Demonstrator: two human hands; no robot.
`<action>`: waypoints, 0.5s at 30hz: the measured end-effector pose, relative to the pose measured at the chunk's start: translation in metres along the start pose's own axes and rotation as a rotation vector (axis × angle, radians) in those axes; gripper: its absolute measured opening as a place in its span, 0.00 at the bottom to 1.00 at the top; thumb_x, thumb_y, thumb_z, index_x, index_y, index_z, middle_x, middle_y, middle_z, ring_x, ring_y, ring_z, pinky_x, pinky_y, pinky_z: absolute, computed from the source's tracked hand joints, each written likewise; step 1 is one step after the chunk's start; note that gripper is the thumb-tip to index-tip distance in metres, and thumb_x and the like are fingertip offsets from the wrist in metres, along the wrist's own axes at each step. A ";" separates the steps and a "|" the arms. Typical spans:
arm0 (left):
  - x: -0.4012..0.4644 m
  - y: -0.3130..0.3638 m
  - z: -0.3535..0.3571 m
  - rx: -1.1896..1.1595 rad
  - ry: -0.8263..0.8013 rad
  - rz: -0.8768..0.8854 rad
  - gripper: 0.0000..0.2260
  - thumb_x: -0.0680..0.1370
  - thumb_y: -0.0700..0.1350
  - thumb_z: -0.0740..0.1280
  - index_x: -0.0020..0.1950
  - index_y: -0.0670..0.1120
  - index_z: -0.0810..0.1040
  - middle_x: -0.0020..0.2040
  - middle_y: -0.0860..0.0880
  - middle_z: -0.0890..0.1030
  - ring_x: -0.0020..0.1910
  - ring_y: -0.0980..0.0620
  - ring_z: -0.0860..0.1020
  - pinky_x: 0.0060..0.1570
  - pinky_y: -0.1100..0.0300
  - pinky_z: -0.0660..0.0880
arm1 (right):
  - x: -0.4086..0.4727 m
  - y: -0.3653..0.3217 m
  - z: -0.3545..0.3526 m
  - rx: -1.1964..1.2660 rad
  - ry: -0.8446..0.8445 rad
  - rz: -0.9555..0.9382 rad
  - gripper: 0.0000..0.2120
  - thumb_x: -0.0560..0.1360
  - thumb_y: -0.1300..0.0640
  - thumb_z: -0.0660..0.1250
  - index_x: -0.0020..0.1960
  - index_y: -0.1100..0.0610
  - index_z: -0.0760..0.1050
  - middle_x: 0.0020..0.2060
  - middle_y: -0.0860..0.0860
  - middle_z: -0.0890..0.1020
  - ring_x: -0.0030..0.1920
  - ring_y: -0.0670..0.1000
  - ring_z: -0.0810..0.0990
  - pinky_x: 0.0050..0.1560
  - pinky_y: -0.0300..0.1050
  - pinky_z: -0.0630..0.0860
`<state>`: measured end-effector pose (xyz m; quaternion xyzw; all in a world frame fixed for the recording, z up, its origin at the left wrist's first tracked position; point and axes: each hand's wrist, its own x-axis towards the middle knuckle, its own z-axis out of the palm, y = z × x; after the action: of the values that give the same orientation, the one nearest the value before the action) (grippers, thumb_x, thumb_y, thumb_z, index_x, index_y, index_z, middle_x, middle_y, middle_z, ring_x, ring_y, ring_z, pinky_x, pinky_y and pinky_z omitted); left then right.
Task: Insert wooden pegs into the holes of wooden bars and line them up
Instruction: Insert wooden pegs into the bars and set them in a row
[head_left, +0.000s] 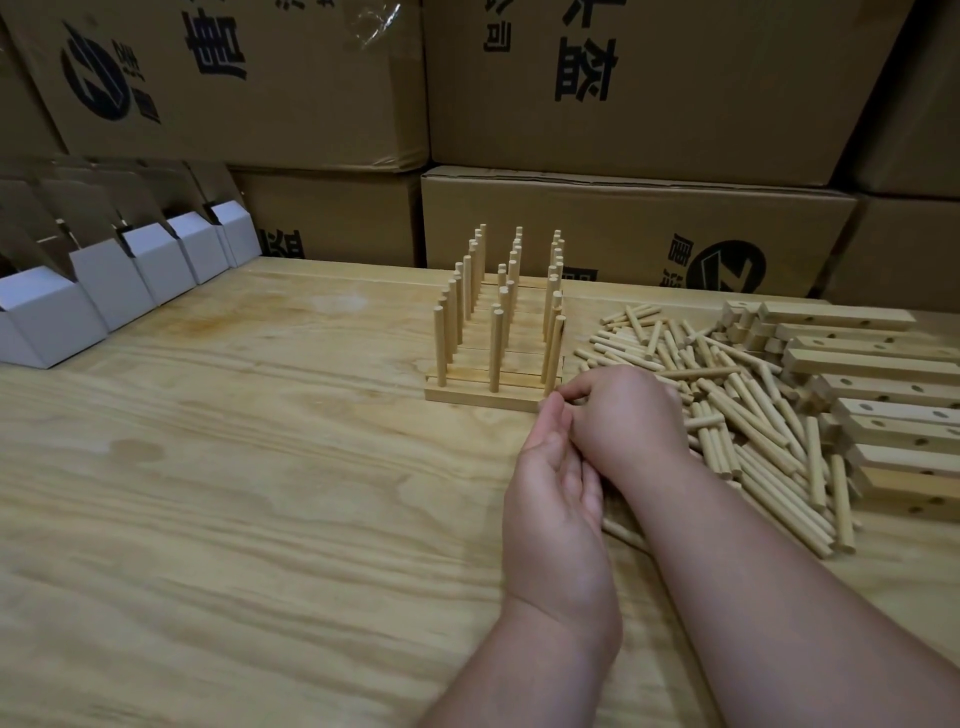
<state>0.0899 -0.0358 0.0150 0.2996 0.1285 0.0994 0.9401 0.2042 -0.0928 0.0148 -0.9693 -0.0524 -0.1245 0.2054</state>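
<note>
Between bars: my left hand (558, 499) lies open, my right hand (631, 410) loosely curled, grip unclear, beside the pegged row (493, 387); next, take an empty bar (872, 366) from the counter's right edge.

Pale wooden table (218, 467) in dim light, brown printed cardboard boxes (623, 88) stacked along its far edge, white folded cartons (156, 260) at the far-left corner.
</note>
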 end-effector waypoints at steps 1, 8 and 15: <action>0.000 0.000 0.000 0.003 -0.001 0.003 0.16 0.83 0.44 0.54 0.67 0.51 0.77 0.67 0.50 0.80 0.67 0.57 0.77 0.67 0.59 0.71 | 0.000 0.000 0.000 0.004 0.001 -0.002 0.09 0.76 0.44 0.69 0.54 0.41 0.85 0.49 0.45 0.86 0.59 0.51 0.79 0.67 0.52 0.68; -0.001 0.001 0.001 0.010 -0.007 0.007 0.17 0.84 0.45 0.54 0.68 0.51 0.76 0.67 0.51 0.80 0.67 0.57 0.76 0.67 0.60 0.70 | 0.000 0.000 0.002 0.050 0.034 -0.027 0.07 0.76 0.43 0.71 0.49 0.41 0.86 0.47 0.43 0.86 0.57 0.50 0.80 0.64 0.52 0.71; -0.001 0.001 0.001 -0.008 0.008 0.010 0.16 0.83 0.45 0.55 0.67 0.50 0.77 0.66 0.51 0.81 0.67 0.57 0.76 0.68 0.58 0.70 | 0.003 0.001 0.006 0.146 0.013 -0.078 0.04 0.75 0.47 0.74 0.46 0.45 0.86 0.53 0.44 0.86 0.59 0.49 0.80 0.61 0.51 0.76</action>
<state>0.0892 -0.0354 0.0163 0.2959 0.1306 0.1057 0.9403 0.2082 -0.0910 0.0102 -0.9482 -0.0977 -0.1345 0.2707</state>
